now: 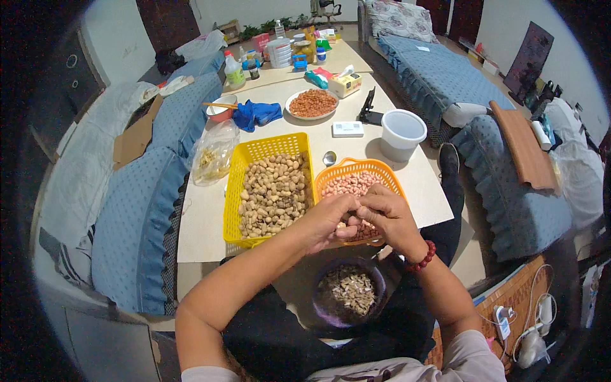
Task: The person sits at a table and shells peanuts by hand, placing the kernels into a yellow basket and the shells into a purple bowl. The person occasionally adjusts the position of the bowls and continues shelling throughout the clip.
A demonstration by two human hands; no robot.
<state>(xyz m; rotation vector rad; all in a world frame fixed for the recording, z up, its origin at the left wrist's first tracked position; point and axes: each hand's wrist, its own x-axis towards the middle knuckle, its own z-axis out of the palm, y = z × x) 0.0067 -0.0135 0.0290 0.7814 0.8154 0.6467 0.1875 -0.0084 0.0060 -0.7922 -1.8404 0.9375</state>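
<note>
My left hand and my right hand meet fingertip to fingertip above the near part of an orange plastic basket. They pinch a small thing, seemingly a peanut, mostly hidden by the fingers. Shelled pink peanut kernels lie in that basket. To its left, a yellow plastic basket holds a heap of unshelled peanuts. Below my hands, between my knees, a dark round bin contains broken peanut shells. A red bead bracelet circles my right wrist.
On the table stand a white plastic tub, a metal spoon, a white box, a phone stand and a plate of reddish peanuts. A plastic bag lies left. Cushioned sofas flank the table.
</note>
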